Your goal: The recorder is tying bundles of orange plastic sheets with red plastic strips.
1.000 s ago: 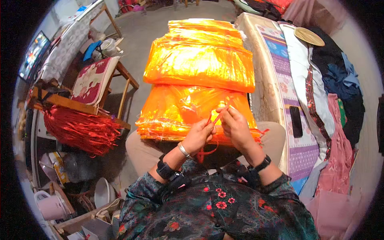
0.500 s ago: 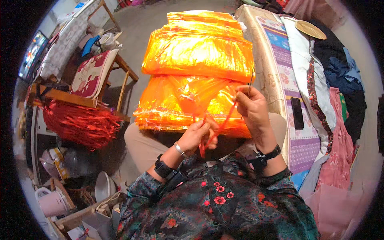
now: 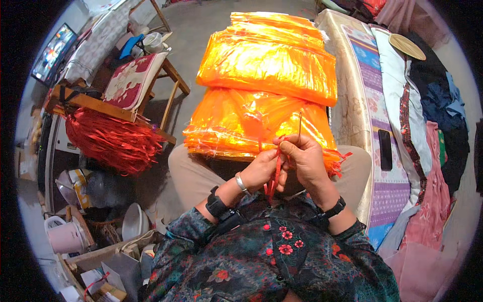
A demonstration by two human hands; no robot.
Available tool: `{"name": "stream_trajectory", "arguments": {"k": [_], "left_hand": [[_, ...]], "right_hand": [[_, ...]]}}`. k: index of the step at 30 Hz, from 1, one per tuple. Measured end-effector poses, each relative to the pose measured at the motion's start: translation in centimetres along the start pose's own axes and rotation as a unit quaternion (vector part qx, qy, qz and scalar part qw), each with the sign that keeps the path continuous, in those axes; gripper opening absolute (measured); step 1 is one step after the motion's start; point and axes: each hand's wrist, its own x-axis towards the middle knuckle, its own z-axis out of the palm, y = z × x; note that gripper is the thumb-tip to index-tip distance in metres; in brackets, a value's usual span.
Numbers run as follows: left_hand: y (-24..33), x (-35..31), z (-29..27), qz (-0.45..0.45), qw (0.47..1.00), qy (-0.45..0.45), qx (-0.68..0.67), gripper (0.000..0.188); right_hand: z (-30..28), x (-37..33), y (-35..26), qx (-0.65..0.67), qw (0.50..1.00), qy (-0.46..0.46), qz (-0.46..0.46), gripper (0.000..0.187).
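Observation:
Both my hands meet over my lap, in front of a stack of shiny orange plastic bags. My left hand is closed, its fingers on a thin red plastic strip that hangs down toward my shirt. My right hand pinches at the strip's upper part, its fingertips close to the left ones. A thin dark needle stands up from the right-hand grip. Where the needle's lower end lies is hidden by the fingers. The front bag edges reach just beyond my knuckles.
To the left, a bundle of red strips hangs from a wooden bar beside a cushioned chair. On the right, a bed or bench with patterned cloth carries a black phone, clothes and a round fan. Lower left stands an open box.
My right hand has come down and left, bringing the needle close to my left hand. The strip, spread between the hands before, is now gathered. The whole view has shifted a little.

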Motion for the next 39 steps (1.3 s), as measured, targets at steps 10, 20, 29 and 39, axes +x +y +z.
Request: {"name": "stream_trajectory", "arguments": {"k": [10, 20, 29, 39], "left_hand": [[1.7, -2.2, -0.2, -0.051, 0.992, 0.076, 0.085, 0.021], [0.9, -1.7, -0.4, 0.082, 0.996, -0.032, 0.024, 0.029], [-1.4, 0.6, -2.4, 0.015, 0.985, 0.025, -0.173, 0.031], [-1.8, 0.0, -4.9, -0.108, 0.978, -0.101, 0.145, 0.024]], "right_hand": [[2.6, 1.0, 0.9, -0.114, 0.987, 0.09, -0.073, 0.023], [1.6, -0.7, 1.0, -0.261, 0.914, 0.048, -0.306, 0.006], [-1.9, -1.1, 4.7, -0.165, 0.966, -0.004, -0.201, 0.004], [0.0, -0.8, 4.8, -0.448, 0.853, -0.048, -0.262, 0.011]]}}
